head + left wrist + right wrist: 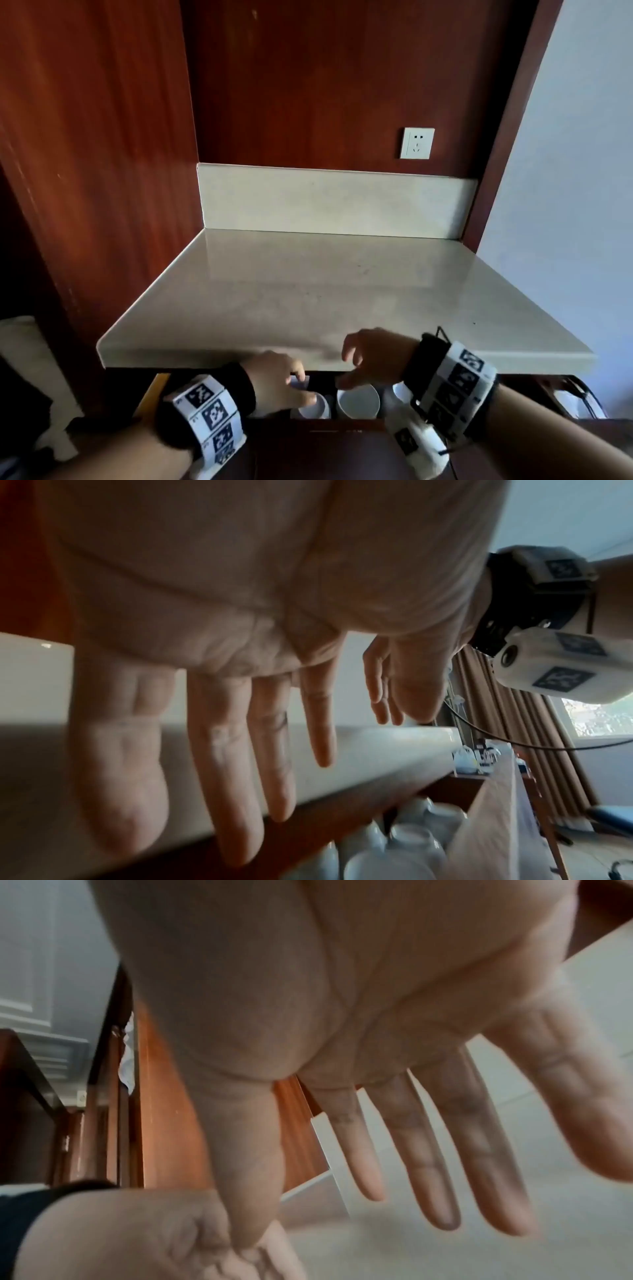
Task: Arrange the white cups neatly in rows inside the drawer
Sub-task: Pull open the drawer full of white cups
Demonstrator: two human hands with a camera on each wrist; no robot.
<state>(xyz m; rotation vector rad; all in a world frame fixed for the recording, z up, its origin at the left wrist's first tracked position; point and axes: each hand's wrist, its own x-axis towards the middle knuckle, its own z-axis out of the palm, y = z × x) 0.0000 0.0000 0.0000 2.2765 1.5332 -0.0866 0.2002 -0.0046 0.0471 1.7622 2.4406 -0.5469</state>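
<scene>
Below the near edge of the pale tabletop the drawer stands pulled out only a little, so just a narrow slot shows between the overhanging stone edge and the dark drawer front. White cups sit close together in that slot. The left hand reaches into it, fingers straight and spread, its tips right at the left cup; whether they touch is unclear. The right hand hovers above the middle cup, fingers loosely extended, holding nothing. Only the left wrist view shows more cups packed in deeper under the tabletop; the right wrist view shows no cups, only open fingers over pale stone.
</scene>
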